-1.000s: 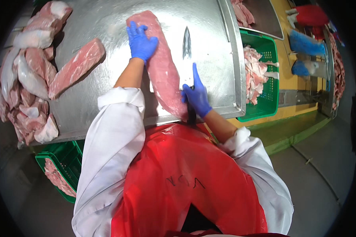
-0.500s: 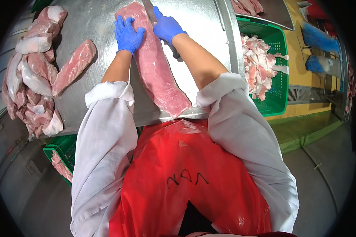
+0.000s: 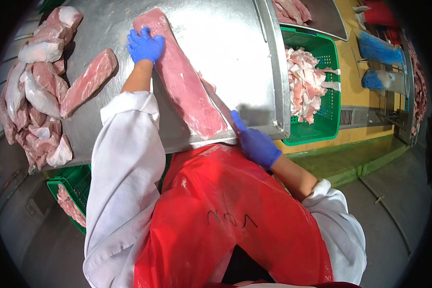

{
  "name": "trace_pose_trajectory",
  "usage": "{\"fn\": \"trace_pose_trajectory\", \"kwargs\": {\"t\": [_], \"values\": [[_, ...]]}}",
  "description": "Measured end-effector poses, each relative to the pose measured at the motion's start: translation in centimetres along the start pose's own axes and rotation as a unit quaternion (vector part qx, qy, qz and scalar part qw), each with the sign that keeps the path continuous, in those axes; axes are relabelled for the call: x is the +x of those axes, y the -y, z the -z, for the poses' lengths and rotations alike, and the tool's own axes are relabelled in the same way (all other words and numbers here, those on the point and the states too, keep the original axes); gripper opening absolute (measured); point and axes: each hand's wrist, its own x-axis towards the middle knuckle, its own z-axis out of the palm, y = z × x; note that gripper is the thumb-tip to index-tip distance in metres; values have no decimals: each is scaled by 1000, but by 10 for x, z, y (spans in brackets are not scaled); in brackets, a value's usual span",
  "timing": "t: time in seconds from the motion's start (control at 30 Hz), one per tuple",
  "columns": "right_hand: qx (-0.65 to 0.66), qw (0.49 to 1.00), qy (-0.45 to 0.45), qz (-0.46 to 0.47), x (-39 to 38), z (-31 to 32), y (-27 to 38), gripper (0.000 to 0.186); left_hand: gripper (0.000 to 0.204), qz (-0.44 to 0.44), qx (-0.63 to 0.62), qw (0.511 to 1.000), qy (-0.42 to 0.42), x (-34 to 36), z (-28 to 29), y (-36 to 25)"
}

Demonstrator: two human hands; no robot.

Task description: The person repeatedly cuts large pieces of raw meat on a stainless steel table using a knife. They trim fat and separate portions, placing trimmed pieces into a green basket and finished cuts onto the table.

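Observation:
A long pink slab of meat (image 3: 185, 91) lies on the metal table (image 3: 235, 53), its near end close to the front edge. My left hand (image 3: 145, 45), in a blue glove, rests with spread fingers on the far left part of the slab. In my gloved right hand (image 3: 258, 145) is a knife (image 3: 222, 107), the index finger stretched along it. The blade runs beside the slab's right edge, pointing away from me. A small loose scrap of meat (image 3: 208, 82) shows at the slab's right edge near the blade tip.
A heap of meat pieces (image 3: 38, 101) covers the table's left side, with one longer piece (image 3: 90, 81) beside it. Right of the table, a green crate (image 3: 332, 96) holds pale trimmings. Another green crate (image 3: 81, 185) stands below left. A metal tray (image 3: 329, 21) with meat is at far right.
My right hand has drawn the knife toward me along the slab's right edge, from its far end to the table's front. My left hand has shifted slightly left and nearer. A scrap now shows beside the blade.

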Motion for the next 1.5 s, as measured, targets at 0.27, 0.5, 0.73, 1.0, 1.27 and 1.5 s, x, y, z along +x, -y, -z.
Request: {"fn": "trace_pose_trajectory", "kwargs": {"t": [0.27,0.5,0.73,1.0,1.27,1.5], "values": [[82,980,-162,82,120,29,4,71,62,-95,-117,988,-25,-75,-2,-3],[7,998,-62,10,169,33,71,67,60,-28,-97,994,-35,-85,12,-25],[-84,996,13,-23,-1,-13,16,82,61,10,-48,998,-31,-78,9,-31],[-6,986,-156,53,-15,-1,-25,74,54,-55,-93,985,-137,-87,7,12],[-40,997,-42,41,111,1,50,74,43,-81,-150,982,-87,-181,6,-18],[-107,994,-8,3,-18,-30,14,79,44,-31,-100,990,-93,-174,9,-38]]}}
